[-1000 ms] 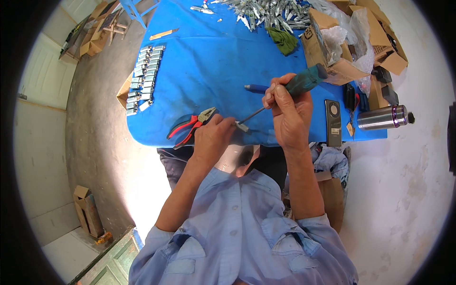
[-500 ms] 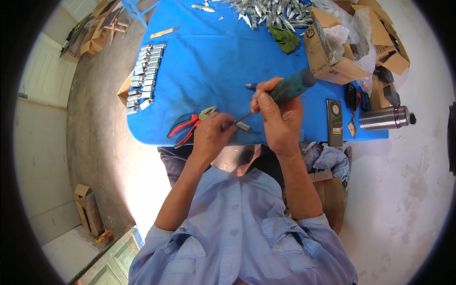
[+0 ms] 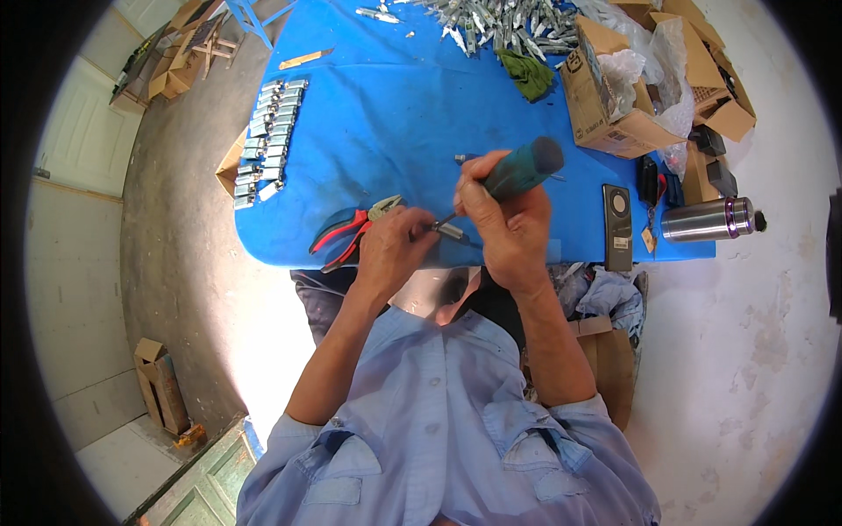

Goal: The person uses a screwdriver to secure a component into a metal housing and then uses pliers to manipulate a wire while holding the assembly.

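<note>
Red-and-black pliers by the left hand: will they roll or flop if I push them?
The pliers probably won't roll, since their handles spread apart. They'd likely feel stiff and heavy for their size: the head looks like metal. The coloured handles look coated, so perhaps they're not slippery.

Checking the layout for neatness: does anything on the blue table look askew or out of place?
Slightly: among the lined-up metal parts at the left, the nearest piece of the right-hand column sits slanted, out of line with those beyond it. A few loose pieces lie apart from the heap at the far edge.
</note>
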### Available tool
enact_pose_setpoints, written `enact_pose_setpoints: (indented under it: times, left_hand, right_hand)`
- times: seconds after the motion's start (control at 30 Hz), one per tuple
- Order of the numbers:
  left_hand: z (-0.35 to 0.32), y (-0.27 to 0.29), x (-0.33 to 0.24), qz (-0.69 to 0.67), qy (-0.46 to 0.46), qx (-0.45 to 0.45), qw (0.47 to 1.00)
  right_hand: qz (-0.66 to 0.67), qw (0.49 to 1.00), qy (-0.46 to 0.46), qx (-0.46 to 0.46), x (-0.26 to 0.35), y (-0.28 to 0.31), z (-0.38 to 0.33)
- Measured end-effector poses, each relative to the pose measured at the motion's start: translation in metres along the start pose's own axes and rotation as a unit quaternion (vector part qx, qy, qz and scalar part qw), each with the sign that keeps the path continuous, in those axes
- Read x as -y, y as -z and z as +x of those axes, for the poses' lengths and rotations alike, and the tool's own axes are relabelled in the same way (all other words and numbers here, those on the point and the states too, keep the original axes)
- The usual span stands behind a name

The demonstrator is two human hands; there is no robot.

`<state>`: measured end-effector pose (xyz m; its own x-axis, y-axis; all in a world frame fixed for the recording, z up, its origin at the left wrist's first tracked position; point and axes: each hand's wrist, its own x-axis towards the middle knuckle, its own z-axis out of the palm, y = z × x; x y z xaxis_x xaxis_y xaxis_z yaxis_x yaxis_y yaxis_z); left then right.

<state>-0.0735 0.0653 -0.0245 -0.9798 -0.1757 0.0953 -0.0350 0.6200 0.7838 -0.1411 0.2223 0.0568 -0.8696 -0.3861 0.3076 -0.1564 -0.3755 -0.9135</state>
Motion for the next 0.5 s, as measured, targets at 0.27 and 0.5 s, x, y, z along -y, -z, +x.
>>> enact_pose_setpoints:
  times: [0.27,0.5]
  left_hand:
    - [0.000,0.001,-0.001,0.016,0.016,0.030,0.999]
    - [-0.006,-0.001,0.000,-0.005,-0.014,-0.018,1.000]
  right_hand:
    - [-0.074,0.997,-0.022,0.011,0.004,-0.006,-0.016]
    - [-0.130,0.990,0.016,0.052,0.006,-0.005,-0.024]
